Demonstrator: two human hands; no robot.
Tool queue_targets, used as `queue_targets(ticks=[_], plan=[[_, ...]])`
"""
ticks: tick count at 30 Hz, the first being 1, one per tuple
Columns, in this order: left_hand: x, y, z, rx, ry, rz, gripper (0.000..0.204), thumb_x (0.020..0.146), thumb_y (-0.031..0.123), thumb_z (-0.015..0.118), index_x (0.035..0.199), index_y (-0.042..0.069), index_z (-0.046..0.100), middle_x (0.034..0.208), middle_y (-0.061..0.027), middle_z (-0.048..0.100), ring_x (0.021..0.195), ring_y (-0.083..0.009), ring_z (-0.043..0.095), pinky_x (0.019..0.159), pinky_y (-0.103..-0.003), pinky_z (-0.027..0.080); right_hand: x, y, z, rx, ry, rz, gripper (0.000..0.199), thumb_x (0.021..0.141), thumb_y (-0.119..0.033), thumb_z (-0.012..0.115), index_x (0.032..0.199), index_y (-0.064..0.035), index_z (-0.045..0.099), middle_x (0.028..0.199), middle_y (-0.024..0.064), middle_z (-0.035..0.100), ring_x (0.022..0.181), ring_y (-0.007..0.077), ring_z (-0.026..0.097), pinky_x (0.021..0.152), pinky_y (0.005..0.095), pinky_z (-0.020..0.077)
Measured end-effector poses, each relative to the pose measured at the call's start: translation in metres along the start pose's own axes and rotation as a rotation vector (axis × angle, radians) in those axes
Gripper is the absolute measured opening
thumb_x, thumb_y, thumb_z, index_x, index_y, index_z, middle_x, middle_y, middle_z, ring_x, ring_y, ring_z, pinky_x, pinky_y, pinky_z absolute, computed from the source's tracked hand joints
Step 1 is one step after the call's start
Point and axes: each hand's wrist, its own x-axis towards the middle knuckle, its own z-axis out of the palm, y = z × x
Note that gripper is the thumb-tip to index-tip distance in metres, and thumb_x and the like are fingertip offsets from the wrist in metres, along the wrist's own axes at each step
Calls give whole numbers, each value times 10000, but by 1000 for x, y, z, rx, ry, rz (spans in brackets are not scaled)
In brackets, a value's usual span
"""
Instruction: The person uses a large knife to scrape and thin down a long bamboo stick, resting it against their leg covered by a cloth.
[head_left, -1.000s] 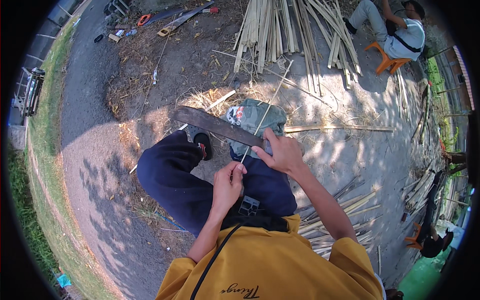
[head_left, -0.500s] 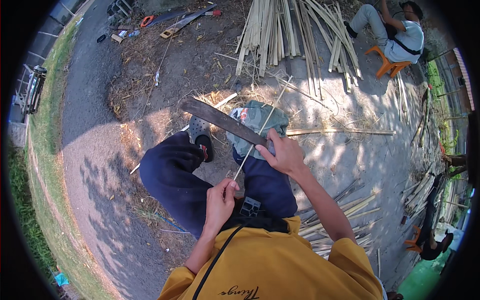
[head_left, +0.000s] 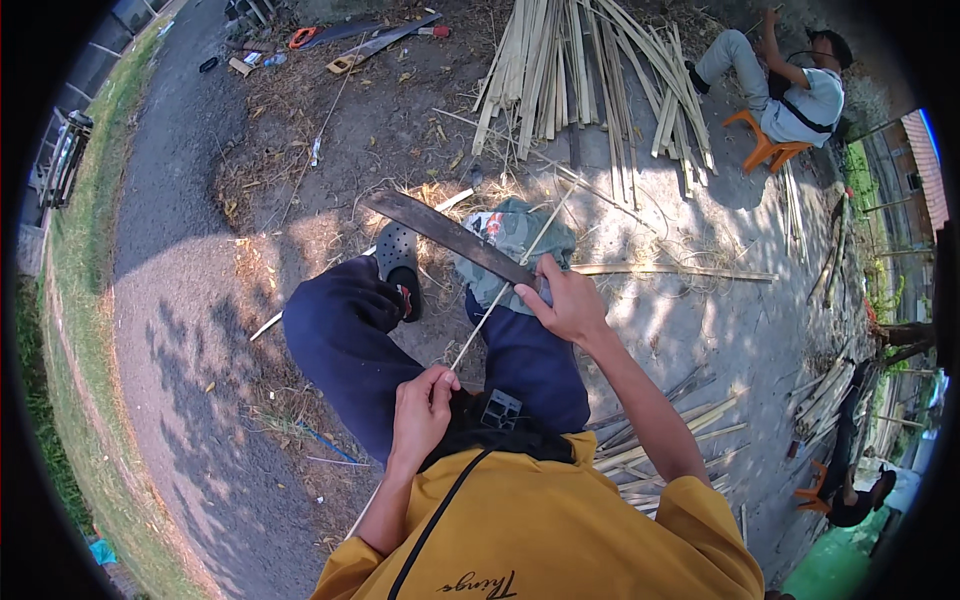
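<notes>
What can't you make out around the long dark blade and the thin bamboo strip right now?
- Head view: handle of the long dark machete blade is hidden inside the right hand.
- Head view: lower end of the thin pale bamboo strip passes behind the left hand and forearm; its end is unclear.
- Head view: where the blade edge meets the strip is too small to tell.
- Head view: the crumpled green cloth is partly covered by the blade.

Right hand point(head_left: 568, 302) gripping machete point(head_left: 450, 238) against thin bamboo strip point(head_left: 500, 295), left hand point(head_left: 424, 412) pinching its near end
</notes>
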Motion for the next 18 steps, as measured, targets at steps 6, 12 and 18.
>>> queue_targets(ticks=[6,12,18], plan=[[1,-6,0,-25,28,94,216,1065,98,612,892,-15,675,618,-63,538,546,-108,483,531,-314,359,2,3,3,-42,-10,4,484,1004,-555,650,1066,-81,573,623,176,643,627,436,689,598,534,527],[-41,-7,-36,-7,-13,-16,186,1049,79,614,894,-3,674,598,-66,519,530,-123,483,523,-322,366,3,1,2,-40,-27,22,442,1001,-517,661,1072,-90,573,666,197,637,638,452,662,595,526,480],[-74,-12,-59,11,-1,-50,162,1038,58,606,902,5,676,596,-67,534,523,-139,515,519,-330,384,2,-1,6,-31,-14,-15,434,1011,-503,655,1071,-81,570,683,201,644,668,455,672,622,534,491]])
